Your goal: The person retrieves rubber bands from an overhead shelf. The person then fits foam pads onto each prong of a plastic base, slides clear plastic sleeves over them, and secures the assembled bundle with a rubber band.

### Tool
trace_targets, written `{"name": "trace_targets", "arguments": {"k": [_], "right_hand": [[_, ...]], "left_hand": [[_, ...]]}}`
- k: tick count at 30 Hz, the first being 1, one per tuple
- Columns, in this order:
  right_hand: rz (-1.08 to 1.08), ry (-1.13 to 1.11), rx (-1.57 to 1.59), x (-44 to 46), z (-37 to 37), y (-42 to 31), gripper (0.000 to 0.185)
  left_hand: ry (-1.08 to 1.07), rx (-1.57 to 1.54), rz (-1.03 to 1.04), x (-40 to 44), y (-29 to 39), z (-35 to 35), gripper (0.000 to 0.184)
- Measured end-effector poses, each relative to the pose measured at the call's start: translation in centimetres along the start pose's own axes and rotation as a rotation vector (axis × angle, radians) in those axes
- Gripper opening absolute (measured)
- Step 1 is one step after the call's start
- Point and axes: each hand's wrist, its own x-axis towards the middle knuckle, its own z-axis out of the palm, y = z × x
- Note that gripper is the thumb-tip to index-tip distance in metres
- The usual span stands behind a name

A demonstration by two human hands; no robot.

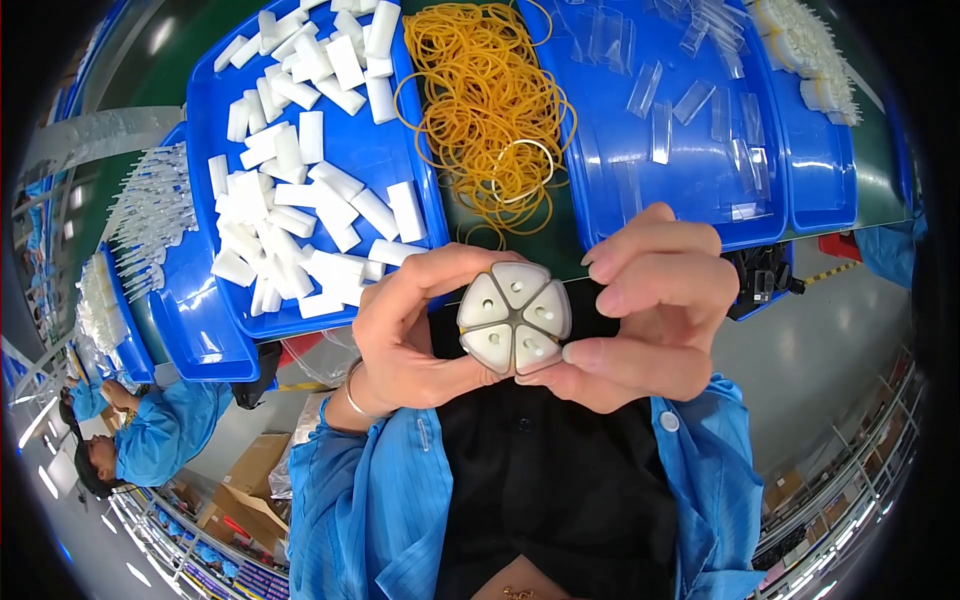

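Note:
My left hand [405, 325] is wrapped around the side of a round bundle of white wedge-shaped pieces [515, 312], held up in front of my chest. Several wedges fit together like cake slices, each with a small hole in its end and a clear edge around it. A bit of yellow shows at the bundle's left side. My right hand [660, 310] pinches the bundle's lower right edge between thumb and a finger, while its other fingers are curled above, off the bundle. The bundle's far end is hidden.
Beyond my hands, a blue tray [205, 110] holds white blocks [290, 215]. Yellow rubber bands [490, 100] lie in a heap beside it. Another blue tray [610, 150] holds clear plastic pieces [662, 130]. White-tipped parts [150, 215] lie far left. A person in blue [165, 435] sits at left.

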Motion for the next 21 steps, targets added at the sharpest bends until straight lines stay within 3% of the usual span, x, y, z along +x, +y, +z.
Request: {"name": "trace_targets", "arguments": {"k": [10,16,21], "right_hand": [[-0.067,-0.016,-0.048,-0.3,-0.02,0.11,0.033],[-0.082,-0.107,-0.153,-0.36,-0.09,-0.15,0.032],[-0.103,-0.081,-0.177,-0.53,0.18,-0.09,0.032]], "left_hand": [[0.026,-0.042,0.001,-0.61,-0.74,-0.29,0.075],[0.09,-0.131,-0.069,-0.71,-0.47,-0.04,0.063],[0.077,-0.121,-0.006,-0.51,-0.77,-0.22,0.062]]}}
